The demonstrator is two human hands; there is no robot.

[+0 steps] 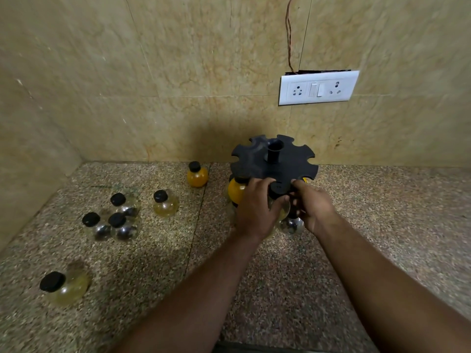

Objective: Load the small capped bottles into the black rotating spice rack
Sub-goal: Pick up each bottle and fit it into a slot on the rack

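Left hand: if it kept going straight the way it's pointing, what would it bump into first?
Probably the black spice rack: the left hand, gripping a clear bottle, points away toward the wall, and its fingertips sit at the rack's near rim. Depth is hard to judge here.

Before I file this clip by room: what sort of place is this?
Probably a kitchen counter: a speckled granite worktop, a white plastic socket plate on the beige tiled wall, and a black rotating spice rack beside small black-capped round bottles.
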